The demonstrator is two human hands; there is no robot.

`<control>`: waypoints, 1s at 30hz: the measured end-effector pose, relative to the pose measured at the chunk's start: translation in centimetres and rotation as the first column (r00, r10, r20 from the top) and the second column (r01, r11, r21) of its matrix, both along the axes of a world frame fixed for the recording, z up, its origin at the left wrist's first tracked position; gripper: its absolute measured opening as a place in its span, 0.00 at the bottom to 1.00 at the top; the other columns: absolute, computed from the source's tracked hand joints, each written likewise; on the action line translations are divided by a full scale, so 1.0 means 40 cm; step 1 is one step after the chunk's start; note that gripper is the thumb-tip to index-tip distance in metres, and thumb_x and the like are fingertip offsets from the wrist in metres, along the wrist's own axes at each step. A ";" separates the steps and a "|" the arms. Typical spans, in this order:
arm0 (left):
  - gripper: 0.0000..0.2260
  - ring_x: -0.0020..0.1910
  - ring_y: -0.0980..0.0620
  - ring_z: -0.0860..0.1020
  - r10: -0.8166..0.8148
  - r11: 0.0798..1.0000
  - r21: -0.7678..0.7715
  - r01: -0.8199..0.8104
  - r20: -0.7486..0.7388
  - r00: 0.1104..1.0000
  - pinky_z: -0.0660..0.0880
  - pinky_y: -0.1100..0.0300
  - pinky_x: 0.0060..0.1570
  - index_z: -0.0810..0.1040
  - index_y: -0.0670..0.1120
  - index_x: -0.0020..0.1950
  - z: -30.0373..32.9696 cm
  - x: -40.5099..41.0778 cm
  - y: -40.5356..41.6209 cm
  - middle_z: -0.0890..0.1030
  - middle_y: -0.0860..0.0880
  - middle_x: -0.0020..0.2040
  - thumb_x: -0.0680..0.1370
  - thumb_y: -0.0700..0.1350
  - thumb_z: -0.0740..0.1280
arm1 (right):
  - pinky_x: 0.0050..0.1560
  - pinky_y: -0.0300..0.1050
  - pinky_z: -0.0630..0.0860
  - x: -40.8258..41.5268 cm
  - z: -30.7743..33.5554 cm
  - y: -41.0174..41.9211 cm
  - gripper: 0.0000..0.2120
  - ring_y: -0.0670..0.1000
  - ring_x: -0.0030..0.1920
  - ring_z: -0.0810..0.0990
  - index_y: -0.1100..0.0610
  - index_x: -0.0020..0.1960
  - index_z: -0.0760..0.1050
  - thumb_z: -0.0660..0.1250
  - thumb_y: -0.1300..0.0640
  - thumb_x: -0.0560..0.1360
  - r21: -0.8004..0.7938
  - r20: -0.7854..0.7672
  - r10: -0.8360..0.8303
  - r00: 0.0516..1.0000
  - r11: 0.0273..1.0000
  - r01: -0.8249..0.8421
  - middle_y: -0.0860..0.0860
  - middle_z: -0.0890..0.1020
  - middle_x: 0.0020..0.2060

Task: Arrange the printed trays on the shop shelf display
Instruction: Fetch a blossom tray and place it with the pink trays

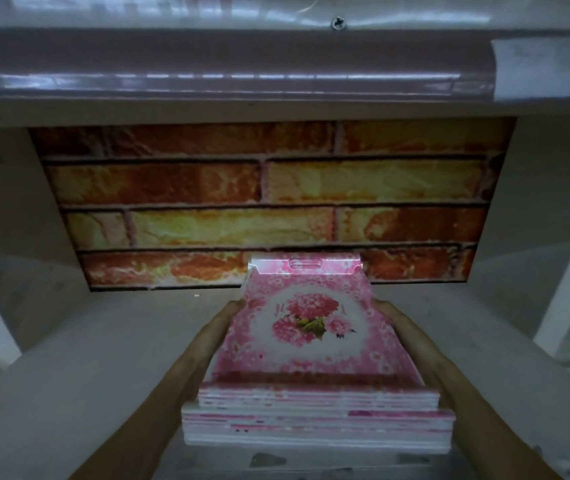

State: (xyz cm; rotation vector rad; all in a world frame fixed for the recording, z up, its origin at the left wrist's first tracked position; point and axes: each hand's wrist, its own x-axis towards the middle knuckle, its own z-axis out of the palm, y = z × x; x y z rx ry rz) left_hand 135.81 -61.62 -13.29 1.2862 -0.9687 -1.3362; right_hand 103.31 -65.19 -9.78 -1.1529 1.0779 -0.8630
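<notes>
A stack of pink printed trays point(314, 344) sits on the grey shelf point(110, 368), its far end near the back wall. The top tray shows a bouquet of pink flowers on a white oval, with a slot handle at the far end. Several more trays lie under it, their pink and white edges facing me. My left hand point(222, 327) presses against the stack's left side. My right hand point(397, 323) holds the right side. Both sets of fingers are partly hidden behind the trays.
A brick-pattern panel point(269, 202) covers the back of the shelf bay. The upper shelf's glossy pink edge strip point(228, 81) hangs overhead, with a paper label point(546, 67) at its right. Grey side walls close the bay left and right.
</notes>
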 end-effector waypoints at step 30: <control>0.16 0.45 0.45 0.85 0.785 0.609 -0.238 -0.757 0.043 0.618 0.80 0.51 0.50 0.84 0.44 0.51 0.148 -0.063 0.742 0.87 0.45 0.46 0.74 0.56 0.68 | 0.46 0.48 0.79 0.218 0.048 0.319 0.14 0.57 0.44 0.85 0.52 0.45 0.83 0.69 0.42 0.71 -0.168 0.063 0.226 0.972 0.963 -0.213 0.54 0.86 0.41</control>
